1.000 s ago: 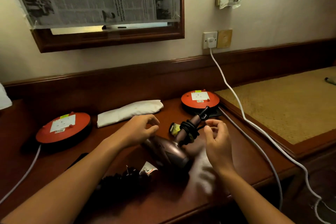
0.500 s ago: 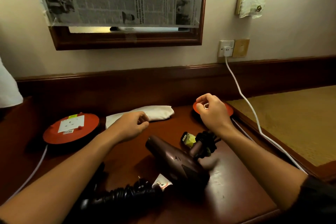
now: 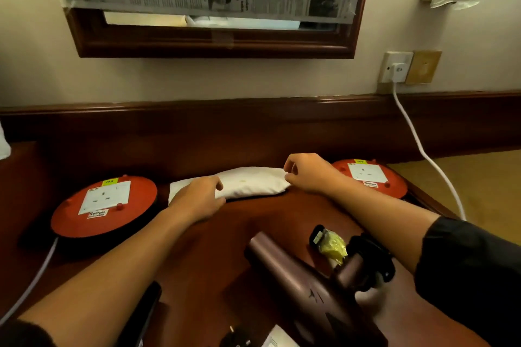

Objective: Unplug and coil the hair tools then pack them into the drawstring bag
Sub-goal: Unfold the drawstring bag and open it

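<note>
A folded white drawstring bag (image 3: 251, 183) lies at the back of the wooden desk (image 3: 214, 251). My left hand (image 3: 197, 198) rests on its left part, fingers curled over the cloth. My right hand (image 3: 308, 172) pinches its right end. The dark brown hair dryer (image 3: 298, 287) lies near the front of the desk, its black cord (image 3: 372, 259) coiled around the handle, with a yellow-tagged plug (image 3: 329, 244) beside it. A second black tool (image 3: 141, 315) shows at the bottom edge, mostly hidden by my left arm.
Two red extension reels stand on the desk, one at the left (image 3: 104, 205) and one at the right (image 3: 369, 175). A white cable (image 3: 417, 144) runs from the wall socket (image 3: 396, 67) down the right side. A framed mirror (image 3: 214, 36) covered with newspaper hangs above.
Both hands left the hair dryer and moved back to the white bag. The right hand came off the right reel. The camera has tilted and moved closer to the wall.
</note>
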